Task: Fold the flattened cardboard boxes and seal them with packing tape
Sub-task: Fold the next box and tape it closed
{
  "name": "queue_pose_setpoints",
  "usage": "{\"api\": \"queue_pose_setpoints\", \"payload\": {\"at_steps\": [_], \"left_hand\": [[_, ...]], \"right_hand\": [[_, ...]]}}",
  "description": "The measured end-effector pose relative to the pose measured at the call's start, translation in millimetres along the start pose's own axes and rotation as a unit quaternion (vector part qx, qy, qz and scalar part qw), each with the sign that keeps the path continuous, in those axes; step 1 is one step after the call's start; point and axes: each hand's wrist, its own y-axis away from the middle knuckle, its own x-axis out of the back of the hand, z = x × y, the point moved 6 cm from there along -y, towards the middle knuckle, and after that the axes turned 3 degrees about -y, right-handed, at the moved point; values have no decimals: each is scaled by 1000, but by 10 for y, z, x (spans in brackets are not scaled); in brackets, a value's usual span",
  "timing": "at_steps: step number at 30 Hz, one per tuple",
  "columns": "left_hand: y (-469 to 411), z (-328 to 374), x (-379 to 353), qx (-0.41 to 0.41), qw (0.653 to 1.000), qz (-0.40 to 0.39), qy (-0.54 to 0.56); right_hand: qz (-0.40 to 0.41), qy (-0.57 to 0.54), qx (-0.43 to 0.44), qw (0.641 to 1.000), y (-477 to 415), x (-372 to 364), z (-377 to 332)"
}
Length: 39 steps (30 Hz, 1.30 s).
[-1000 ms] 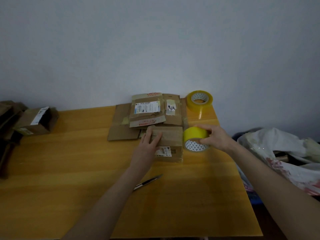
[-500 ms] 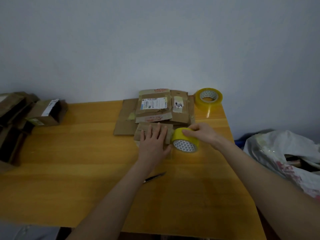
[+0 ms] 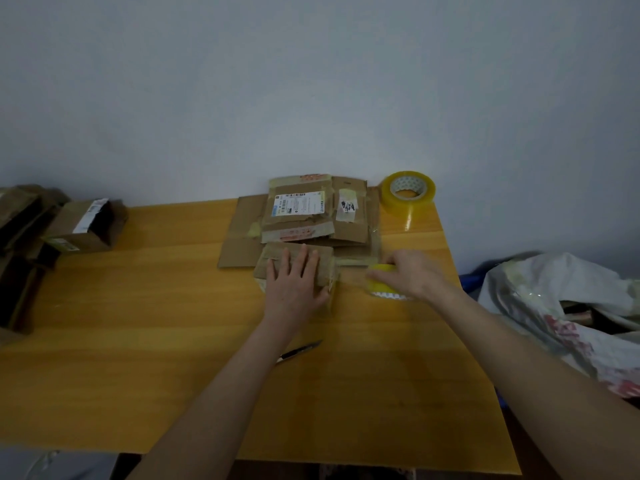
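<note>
Firmly pinned: small brown cardboard box (image 3: 273, 258) under the left hand (image 3: 294, 282), yellow roll of packing tape (image 3: 382, 289) in the right hand (image 3: 412, 275)

The box sits just right of the frame's centre on the orange-yellow wooden tabletop (image 3: 138, 323). The left hand lies palm down on its top, fingers straight and slightly apart, pointing toward the wall. Its palm covers the near right corner of the box.

Just right of the box, the right hand is curled over the roll and grips it from above. The roll is blurred and sits low at the tabletop, apart from the box. A faint strip of clear tape (image 3: 353, 271) seems to span the gap between the box's right edge and the roll, though the blur leaves this uncertain.

Behind the box, touching its far edge, lies a stack of flattened brown cardboard boxes (image 3: 301, 216) with white shipping labels, reaching back to the pale grey wall (image 3: 311, 81). In the upper right corner of the tabletop a translucent yellow tape roll (image 3: 408, 192) rests flat, hole upward.

A slim dark knife (image 3: 299, 349) lies on the tabletop beside the left forearm, below the box in the frame. At the left edge stands an open brown carton (image 3: 83, 226) on its side, next to a heap of dark cardboard (image 3: 20, 230). A crumpled white plastic bag (image 3: 554, 299) sits beyond the tabletop at the right of the frame.
</note>
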Motion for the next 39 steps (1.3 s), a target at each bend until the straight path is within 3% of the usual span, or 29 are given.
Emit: {"api": "queue_pose_setpoints", "payload": {"at_steps": [5,10,14,23,26,28,30,34,39], "left_hand": [[57,-30,0,-31,999,41,-2],[81,-2,1,-35,998,42,-27],[99,-12,34,-24,999,31,-7],[573,-140,234,3,976,195,99],[770,-149,-182,23,996,41,70],[880,-203,-535,60,994,-71,51],[962,-260,-740,107,983,-136,54],[982,-266,-806,114,983,-135,44],[916,39,-313,89,993,-45,60]], "right_hand": [[-33,-107,20,994,49,-122,55],[-6,-28,-18,999,85,-190,27],[5,-37,-17,999,72,-225,-22],[60,-81,-3,995,49,-277,-136],[59,-86,-1,994,49,-291,-173],[58,-83,0,995,58,-286,-196],[53,-76,1,996,66,-279,-201],[48,-75,-7,996,75,-275,-172],[65,-81,-24,994,80,-267,-155]]}}
